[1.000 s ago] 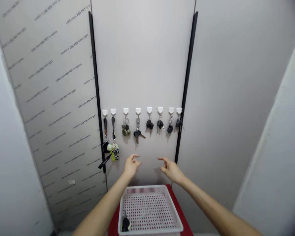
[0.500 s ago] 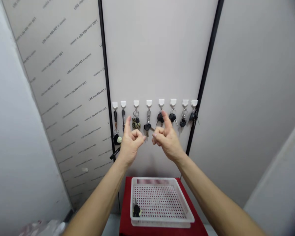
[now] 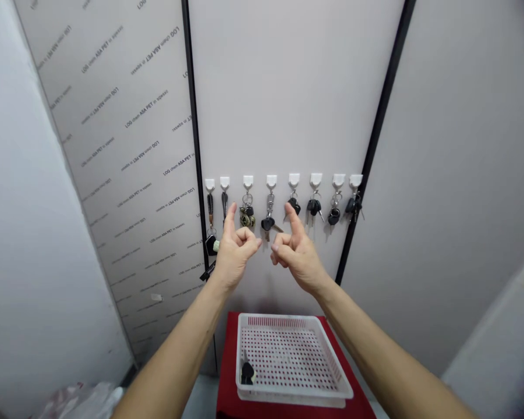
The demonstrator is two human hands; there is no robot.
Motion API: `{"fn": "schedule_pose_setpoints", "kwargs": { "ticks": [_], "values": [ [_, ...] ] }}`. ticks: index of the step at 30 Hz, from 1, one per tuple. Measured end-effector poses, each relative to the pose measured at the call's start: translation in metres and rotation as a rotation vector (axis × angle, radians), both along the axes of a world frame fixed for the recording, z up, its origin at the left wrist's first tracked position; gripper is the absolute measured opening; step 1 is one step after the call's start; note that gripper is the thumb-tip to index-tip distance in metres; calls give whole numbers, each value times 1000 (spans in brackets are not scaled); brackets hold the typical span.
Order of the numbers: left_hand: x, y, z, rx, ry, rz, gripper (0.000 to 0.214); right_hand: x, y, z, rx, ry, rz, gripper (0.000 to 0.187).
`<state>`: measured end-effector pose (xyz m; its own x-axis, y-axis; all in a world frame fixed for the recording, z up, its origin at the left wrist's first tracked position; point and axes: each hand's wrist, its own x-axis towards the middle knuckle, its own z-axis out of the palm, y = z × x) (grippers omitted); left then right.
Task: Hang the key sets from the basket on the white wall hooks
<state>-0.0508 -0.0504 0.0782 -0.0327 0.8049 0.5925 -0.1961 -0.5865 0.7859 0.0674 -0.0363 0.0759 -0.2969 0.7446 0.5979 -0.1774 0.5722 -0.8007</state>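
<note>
My left hand [image 3: 236,253] is held up before the wall, index finger and thumb stretched out, the other fingers curled, holding nothing. Mirroring it, my right hand [image 3: 300,254] has the same shape and is also bare. Between and behind them a bunch of keys [image 3: 268,223] hangs from a white hook [image 3: 271,181]. Bronze-coloured keyring pieces [image 3: 246,219] hang just above my left hand. Black-headed keys [image 3: 294,204] show past my right index fingertip, partly covered. A black key fob [image 3: 210,244] on a strap hangs left of my left hand.
More black keys [image 3: 314,208] hang in the row to the right. Below stands a white perforated basket [image 3: 294,397] on a red-covered stand [image 3: 227,372], with a black-headed key [image 3: 247,372] inside. Plastic bags [image 3: 81,401] lie at the lower left. Dark strips [image 3: 378,119] edge the wall panel.
The row of hooks and the basket sit slightly farther right in view, as the camera has shifted a little. Both hands keep the same pose.
</note>
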Motion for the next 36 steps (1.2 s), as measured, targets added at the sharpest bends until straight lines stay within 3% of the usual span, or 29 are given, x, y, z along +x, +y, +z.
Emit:
{"fn": "schedule_pose_setpoints", "kwargs": {
  "ticks": [4,9,11,13,17,21,24,29,33,36],
  "values": [
    [-12,19,-12,-23,34,116,72,-1,13,-7,-93,-76,-57,67],
    [-49,64,-27,-149,-48,636,55,-1,47,-2,-119,-77,-406,41],
    [-59,78,-29,-196,18,827,54,-2,62,3,-59,-90,-554,37],
    [-61,88,-30,-247,163,936,58,-5,74,7,10,-160,-667,35],
    [-54,94,-30,-339,419,968,60,-11,91,9,92,-300,-802,39],
    [-46,98,-27,-380,527,1054,55,-14,101,8,39,-377,-864,41],
    [-46,101,-26,-401,541,1078,49,-14,106,9,9,-436,-901,34],
    [-55,103,-25,-291,554,972,30,-15,106,11,32,-517,-885,23],
    [-64,96,-18,-306,486,910,21,-12,104,15,84,-416,-885,21],
    [-68,90,-4,-285,423,916,20,-9,104,21,108,-277,-905,20]
  ]
}}
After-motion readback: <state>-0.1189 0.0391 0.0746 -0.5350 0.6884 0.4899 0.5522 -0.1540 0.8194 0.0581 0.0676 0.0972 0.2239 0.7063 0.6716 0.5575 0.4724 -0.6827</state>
